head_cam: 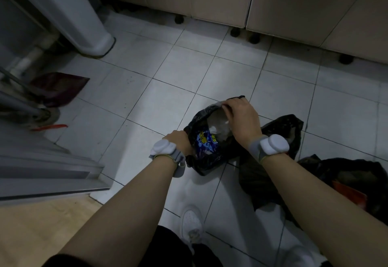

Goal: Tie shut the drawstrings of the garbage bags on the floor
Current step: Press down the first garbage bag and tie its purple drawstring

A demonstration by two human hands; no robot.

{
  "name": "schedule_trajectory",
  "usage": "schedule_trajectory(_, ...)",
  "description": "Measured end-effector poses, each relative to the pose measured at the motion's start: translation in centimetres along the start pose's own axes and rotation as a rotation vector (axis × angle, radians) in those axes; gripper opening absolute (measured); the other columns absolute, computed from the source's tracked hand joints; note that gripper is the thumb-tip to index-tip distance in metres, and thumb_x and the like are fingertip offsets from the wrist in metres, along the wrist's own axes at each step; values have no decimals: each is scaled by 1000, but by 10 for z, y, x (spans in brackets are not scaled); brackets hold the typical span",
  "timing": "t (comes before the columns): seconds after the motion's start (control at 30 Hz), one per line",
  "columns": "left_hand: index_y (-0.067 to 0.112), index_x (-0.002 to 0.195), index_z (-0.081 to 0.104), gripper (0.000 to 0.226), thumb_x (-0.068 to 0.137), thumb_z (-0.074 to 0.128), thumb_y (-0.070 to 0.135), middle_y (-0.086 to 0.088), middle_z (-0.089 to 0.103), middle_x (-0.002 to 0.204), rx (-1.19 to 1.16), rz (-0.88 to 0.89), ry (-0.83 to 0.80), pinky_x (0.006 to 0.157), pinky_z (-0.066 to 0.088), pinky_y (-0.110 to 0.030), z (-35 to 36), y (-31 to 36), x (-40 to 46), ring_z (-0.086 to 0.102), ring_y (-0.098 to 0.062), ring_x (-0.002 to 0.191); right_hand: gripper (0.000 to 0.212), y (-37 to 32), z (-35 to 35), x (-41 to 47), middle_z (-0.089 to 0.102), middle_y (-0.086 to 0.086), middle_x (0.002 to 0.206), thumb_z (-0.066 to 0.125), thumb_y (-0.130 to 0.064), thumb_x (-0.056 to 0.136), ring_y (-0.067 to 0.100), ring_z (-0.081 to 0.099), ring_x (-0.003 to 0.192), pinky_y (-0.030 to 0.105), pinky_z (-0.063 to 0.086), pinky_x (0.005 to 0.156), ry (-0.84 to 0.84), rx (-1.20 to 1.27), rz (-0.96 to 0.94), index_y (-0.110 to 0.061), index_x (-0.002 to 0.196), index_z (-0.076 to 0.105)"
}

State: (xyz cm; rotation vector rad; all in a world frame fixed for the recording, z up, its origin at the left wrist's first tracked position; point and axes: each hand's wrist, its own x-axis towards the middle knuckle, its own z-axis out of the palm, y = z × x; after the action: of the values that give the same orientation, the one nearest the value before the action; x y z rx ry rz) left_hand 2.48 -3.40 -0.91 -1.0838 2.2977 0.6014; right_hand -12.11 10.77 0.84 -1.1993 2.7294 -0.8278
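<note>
Both hands grip the open rim of a crinkled black plastic garbage bag [206, 161] on the white tiled floor [168, 73]: left hand [178, 140] at nine o'clock, right hand [241, 117] at one o'clock.

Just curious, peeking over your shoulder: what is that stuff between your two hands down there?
In the head view, the open mouth of the black garbage bag lies between the left hand and right hand, showing a blue printed wrapper and clear crumpled plastic.
</note>
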Motion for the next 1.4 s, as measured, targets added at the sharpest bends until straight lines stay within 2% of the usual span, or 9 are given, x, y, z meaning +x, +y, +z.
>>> schedule_trajectory(0.17,14,63,48,29,89,60,6,-4,66,74,34,-3,39,55,49,-20,1,2,2,78,-27,90,24,-2,-3,-3,73,6,107,54,-23,102,25,61,99,37,50,83,48,37,-2,-12,112,73)
schedule_trajectory(0.27,7,80,63,12,89,60,14,-13,76,95,-35,-1,91,77,61,-33,-7,14,-2,78,-33,90,23,-1,-3,-8,73,4,105,55,-23,102,24,62,98,37,52,82,60,61,3,-14,112,73)
schedule_trajectory(0.53,4,115,64,24,96,51,12,-21,62,118,-57,79,249,88,57,-46,-11,26,-2,66,-43,103,20,7,-1,-21,73,3,100,57,-25,101,23,64,92,27,45,75,85,94,45,-20,112,72)
schedule_trajectory(0.8,-13,89,76,20,95,63,2,-26,78,84,-246,212,-32,81,64,-48,-14,35,-9,79,-34,80,23,3,0,-26,72,6,102,55,-25,102,25,63,97,41,54,82,7,100,71,-16,113,72)
schedule_trajectory(0.97,-5,90,66,29,105,56,18,-27,74,111,-22,176,-28,85,55,-37,16,34,-1,72,-39,106,22,2,3,-28,73,5,102,56,-25,101,24,63,95,38,53,81,-5,81,50,-16,112,73)
schedule_trajectory(1.07,-1,115,68,35,108,54,29,-20,71,124,55,190,-78,86,53,-35,36,29,6,70,-34,113,21,2,7,-29,73,4,100,58,-24,100,22,64,92,32,52,77,-3,95,46,-17,111,73)
schedule_trajectory(1.17,2,124,69,45,104,58,41,-16,75,112,56,198,-222,74,55,-31,49,24,12,74,-28,89,20,2,12,-30,73,2,99,59,-24,99,19,63,89,24,44,74,-12,98,37,-18,111,73)
schedule_trajectory(1.27,7,120,74,34,98,68,32,-1,72,74,55,256,-311,46,50,-15,55,17,22,74,-11,57,19,2,13,-30,73,1,98,59,-24,99,18,62,88,20,39,72,-13,103,31,-19,111,73)
schedule_trajectory(1.4,19,110,77,18,94,71,12,-4,77,95,-31,283,-326,41,46,-6,53,15,30,77,-9,62,19,4,10,-30,73,1,99,59,-23,99,19,63,90,22,41,73,-6,127,43,-18,111,73)
